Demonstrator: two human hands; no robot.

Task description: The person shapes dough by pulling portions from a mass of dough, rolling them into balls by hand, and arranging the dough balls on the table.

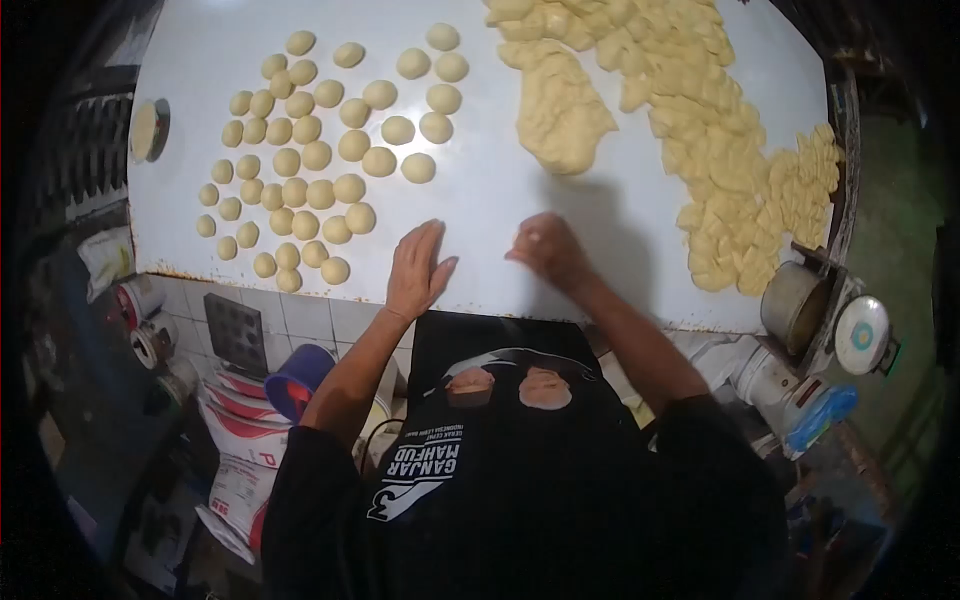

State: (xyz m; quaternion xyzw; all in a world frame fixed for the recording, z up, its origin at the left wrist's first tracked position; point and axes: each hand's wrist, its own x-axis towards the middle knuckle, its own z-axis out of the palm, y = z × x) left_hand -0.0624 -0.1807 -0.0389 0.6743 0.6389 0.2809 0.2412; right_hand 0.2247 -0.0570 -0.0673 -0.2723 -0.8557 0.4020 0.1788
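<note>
The left hand [414, 272] lies palm down, thumb apart, just right of the round pale-yellow dough balls [319, 194] on the white table [480, 240]. The right hand [548, 250] curls nearer the body than the smooth yellow dough lump [562, 115]; whether it pinches anything, I cannot tell.

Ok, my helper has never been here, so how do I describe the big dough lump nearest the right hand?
On the white table, look between the small dough balls and the long heap of dough pieces. The lump lies just beyond the right hand. Unlike its neighbours, it is one broad mass.
</note>
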